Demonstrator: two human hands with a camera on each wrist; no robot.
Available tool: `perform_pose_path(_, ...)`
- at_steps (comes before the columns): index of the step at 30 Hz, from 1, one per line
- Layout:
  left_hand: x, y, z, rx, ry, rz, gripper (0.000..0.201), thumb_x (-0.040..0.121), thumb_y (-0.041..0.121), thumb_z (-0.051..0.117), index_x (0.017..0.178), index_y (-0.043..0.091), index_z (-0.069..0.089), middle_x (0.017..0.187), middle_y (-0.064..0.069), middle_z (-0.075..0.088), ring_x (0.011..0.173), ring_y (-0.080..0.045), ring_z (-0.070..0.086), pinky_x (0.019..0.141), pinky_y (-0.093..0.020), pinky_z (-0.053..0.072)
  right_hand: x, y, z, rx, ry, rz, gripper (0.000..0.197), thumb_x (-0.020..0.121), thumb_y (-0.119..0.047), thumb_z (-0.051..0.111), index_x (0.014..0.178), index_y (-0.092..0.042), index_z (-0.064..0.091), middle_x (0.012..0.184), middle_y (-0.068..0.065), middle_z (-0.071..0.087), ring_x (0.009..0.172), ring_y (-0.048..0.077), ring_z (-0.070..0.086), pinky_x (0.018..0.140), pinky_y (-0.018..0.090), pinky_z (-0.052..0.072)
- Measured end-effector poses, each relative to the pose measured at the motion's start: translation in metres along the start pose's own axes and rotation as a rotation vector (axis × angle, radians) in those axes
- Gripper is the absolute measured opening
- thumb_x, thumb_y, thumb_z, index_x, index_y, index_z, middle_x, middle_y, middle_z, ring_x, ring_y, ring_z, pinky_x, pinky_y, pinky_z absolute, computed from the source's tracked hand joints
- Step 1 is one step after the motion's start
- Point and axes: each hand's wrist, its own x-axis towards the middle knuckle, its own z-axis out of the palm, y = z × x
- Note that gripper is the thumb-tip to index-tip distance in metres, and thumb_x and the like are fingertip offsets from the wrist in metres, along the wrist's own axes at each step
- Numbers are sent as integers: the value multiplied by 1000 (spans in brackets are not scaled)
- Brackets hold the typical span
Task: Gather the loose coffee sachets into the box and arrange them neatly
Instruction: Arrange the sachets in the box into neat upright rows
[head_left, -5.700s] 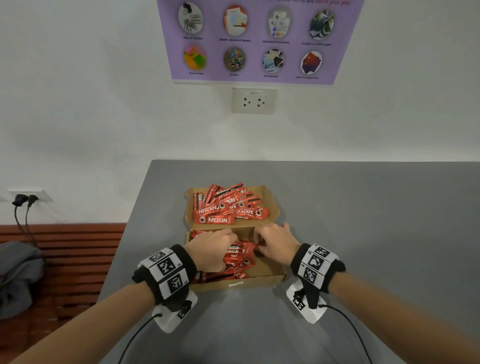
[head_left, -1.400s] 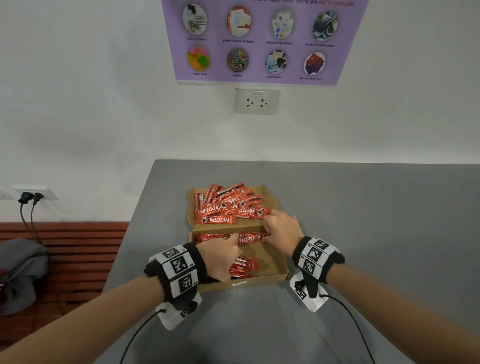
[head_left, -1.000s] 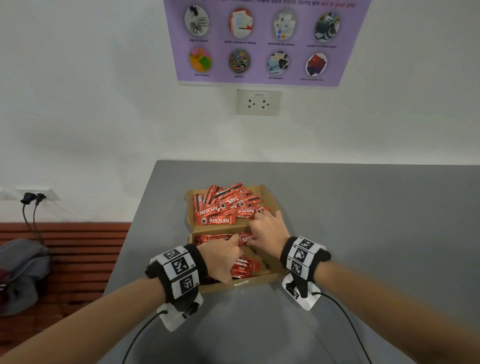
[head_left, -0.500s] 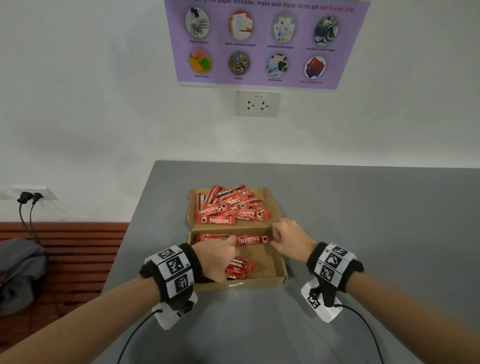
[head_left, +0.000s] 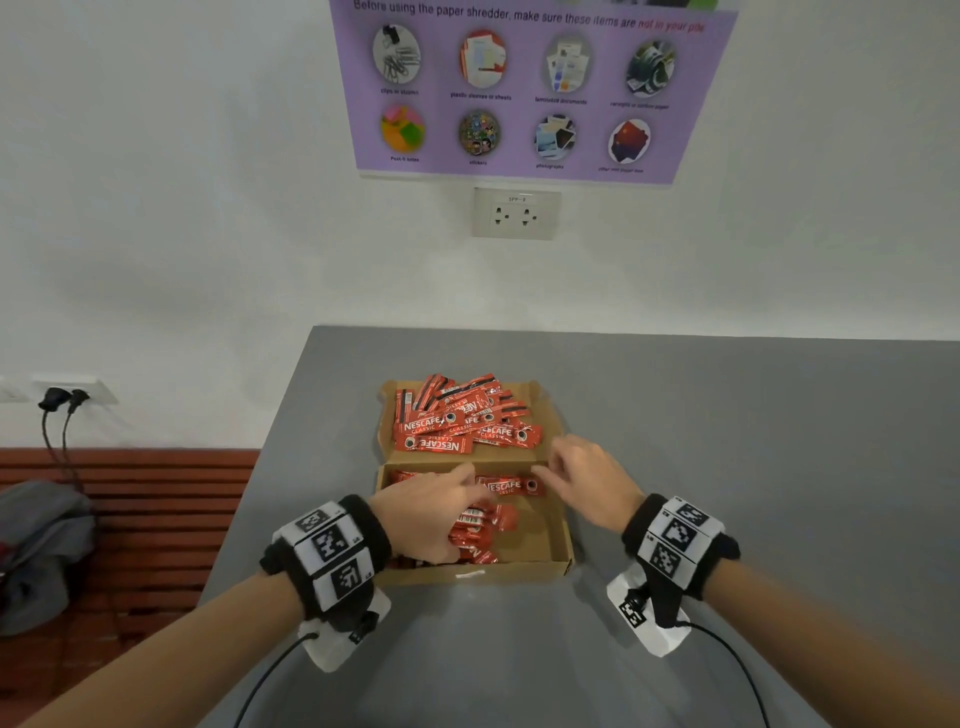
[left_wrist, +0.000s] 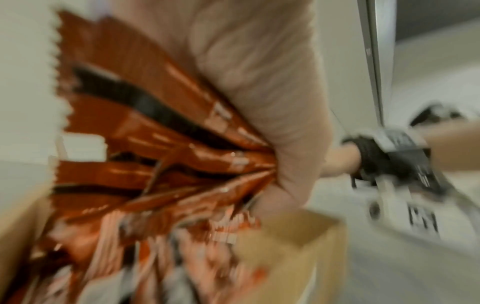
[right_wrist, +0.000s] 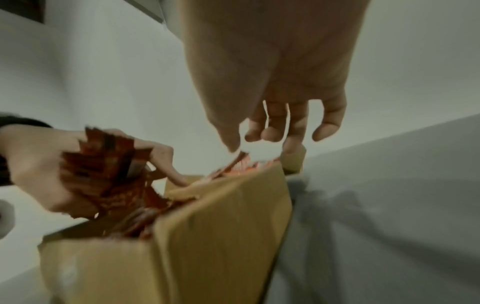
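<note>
An open cardboard box (head_left: 550, 540) lies on the grey table, its lid (head_left: 387, 400) folded back flat. A loose pile of red coffee sachets (head_left: 457, 421) lies on the lid. More sachets (head_left: 511, 487) lie along the box's far wall. My left hand (head_left: 431, 514) is inside the box and grips a bundle of sachets (left_wrist: 155, 133) in its fist, also seen from the right wrist as the bundle (right_wrist: 103, 168). My right hand (head_left: 582, 478) hovers over the box's far right corner with loosely spread fingers (right_wrist: 272, 127), holding nothing.
The table (head_left: 727, 467) stretches bare to the right and in front of the box. A wall with a socket (head_left: 517, 213) and a purple poster (head_left: 524, 88) stands behind. Left of the table are a red slatted bench (head_left: 140, 519) and a grey bag (head_left: 36, 551).
My right hand drew back from the lid's sachets to the box's right side and its fingers have spread. My left hand has kept its grip on the bundle in the box.
</note>
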Motion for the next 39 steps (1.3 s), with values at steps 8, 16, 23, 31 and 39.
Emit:
perform_pose_path(8, 5, -8, -32, -1037, 705, -218, 36, 74, 30, 78, 99, 13, 58, 96, -10, 68, 88, -19, 67, 83, -32, 54, -5, -58, -25, 601, 106, -128, 23, 96, -31, 45, 101, -15, 60, 88, -10, 62, 79, 4, 61, 75, 18, 49)
perform_pose_path(16, 6, 3, -30, -1358, 690, -139, 62, 64, 40, 79, 114, 10, 59, 101, -1, 71, 99, -19, 66, 99, -45, 46, 6, -76, -15, 825, 129, -89, 11, 87, -18, 63, 85, -11, 54, 69, -3, 59, 53, 9, 59, 48, 22, 50)
perform_pose_path(23, 6, 0, -24, -1223, 542, -79, 60, 66, 32, 79, 119, 15, 57, 109, -2, 69, 102, -18, 66, 96, -41, 48, 10, -65, -18, 851, 209, -51, 24, 93, -22, 54, 116, -18, 52, 88, 5, 61, 59, 14, 57, 54, 24, 51)
perform_pose_path(31, 12, -25, -14, -1169, 409, -188, 99, 51, 54, 87, 133, 18, 43, 128, -8, 58, 113, -26, 59, 97, -46, 47, 11, -51, -21, 900, 170, -72, 20, 85, -9, 65, 102, -17, 60, 88, 1, 68, 69, 14, 66, 73, 30, 55)
perform_pose_path(39, 3, -21, -21, -1172, 404, -112, 109, 40, 54, 88, 132, 17, 42, 121, -2, 63, 109, -20, 62, 100, -48, 45, 0, -37, -16, 1177, 53, -51, 24, 96, -6, 42, 84, -1, 61, 68, 1, 68, 61, 10, 62, 63, 21, 54)
